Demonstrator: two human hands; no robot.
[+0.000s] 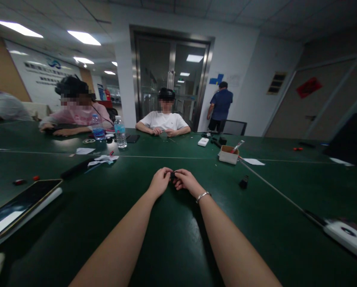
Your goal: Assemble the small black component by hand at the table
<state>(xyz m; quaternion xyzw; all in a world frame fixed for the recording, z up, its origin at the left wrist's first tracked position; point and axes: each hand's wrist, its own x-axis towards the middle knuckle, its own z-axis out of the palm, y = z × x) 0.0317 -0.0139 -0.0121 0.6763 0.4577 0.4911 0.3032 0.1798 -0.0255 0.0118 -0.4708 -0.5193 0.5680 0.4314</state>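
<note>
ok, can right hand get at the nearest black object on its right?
Probably yes; nothing visible stands between the right hand and the black object, though that hand holds a dark piece.

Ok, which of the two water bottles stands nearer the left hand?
The white-capped bottle, the right one of the pair in view; the other bottle stands to its left, farther from the left hand.

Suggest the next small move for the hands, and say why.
Perhaps rotate the small dark piece slightly into clearer view: the left hand and the right hand both appear to pinch it, covering much of it.
</note>
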